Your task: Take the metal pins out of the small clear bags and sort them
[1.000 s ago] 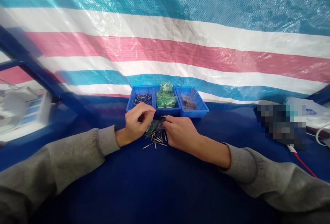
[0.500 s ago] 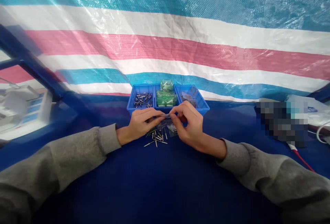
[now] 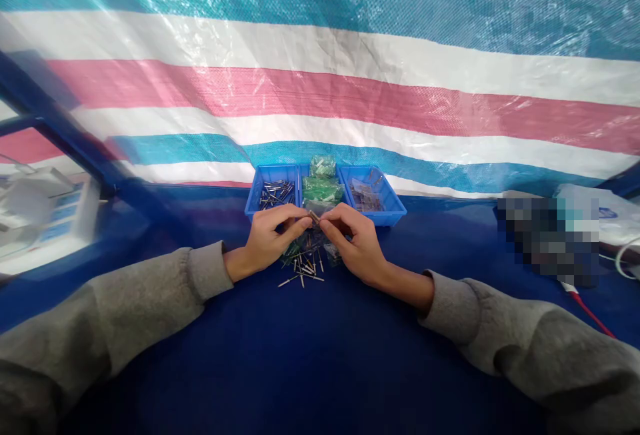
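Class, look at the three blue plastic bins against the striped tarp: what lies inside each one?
Left bin: loose metal pins. Middle bin: green packets, piled above its rim. Right bin: small dark pieces, too blurred to identify. The bin floors are covered.

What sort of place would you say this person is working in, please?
Probably a small-parts sorting or packing bench: three blue bins of metal pins and little bags stand on a blue table, loose pins lie beside both hands, and a striped tarpaulin screens the back.

Both arms wear loose grey sweatshirt sleeves (image 3: 125,301) with ribbed cuffs
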A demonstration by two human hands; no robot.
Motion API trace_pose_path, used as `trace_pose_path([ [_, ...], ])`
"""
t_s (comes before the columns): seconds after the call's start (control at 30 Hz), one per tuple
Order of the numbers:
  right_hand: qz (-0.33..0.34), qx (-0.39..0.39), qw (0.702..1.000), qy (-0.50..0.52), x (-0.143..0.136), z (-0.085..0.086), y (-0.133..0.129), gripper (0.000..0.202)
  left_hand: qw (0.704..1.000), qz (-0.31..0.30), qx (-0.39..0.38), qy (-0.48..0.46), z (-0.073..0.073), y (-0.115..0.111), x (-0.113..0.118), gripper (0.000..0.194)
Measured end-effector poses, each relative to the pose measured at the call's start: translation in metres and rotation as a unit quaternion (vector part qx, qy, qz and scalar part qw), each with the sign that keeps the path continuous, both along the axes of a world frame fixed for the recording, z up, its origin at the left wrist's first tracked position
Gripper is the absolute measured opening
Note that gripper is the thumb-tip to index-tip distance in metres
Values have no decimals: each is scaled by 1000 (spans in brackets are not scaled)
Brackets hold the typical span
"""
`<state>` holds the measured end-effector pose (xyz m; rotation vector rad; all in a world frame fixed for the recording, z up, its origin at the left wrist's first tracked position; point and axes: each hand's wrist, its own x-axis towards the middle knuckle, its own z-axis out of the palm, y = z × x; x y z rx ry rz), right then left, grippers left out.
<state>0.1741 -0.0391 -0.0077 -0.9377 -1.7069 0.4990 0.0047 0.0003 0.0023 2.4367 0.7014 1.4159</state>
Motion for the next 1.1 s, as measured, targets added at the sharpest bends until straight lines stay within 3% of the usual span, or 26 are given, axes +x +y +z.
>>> trace_pose_path([
  [0.17, -6, 11, 1000, -8, -1, 1, -1, 14, 1000, -24, -4, -12, -1, 0, 0, 16],
  [0.53, -42, 52, 998, -9, 1, 4, -5, 14, 1000, -6, 13, 4, 0, 0, 1, 10],
  [0.9, -5, 51, 999, -8, 0, 2, -3, 3, 997, -35, 64, -3, -3, 0, -1, 3],
  [1.1, 5, 62, 998, -9, 1, 2, -3, 8, 995, -75, 68, -1, -4, 1, 0, 4],
])
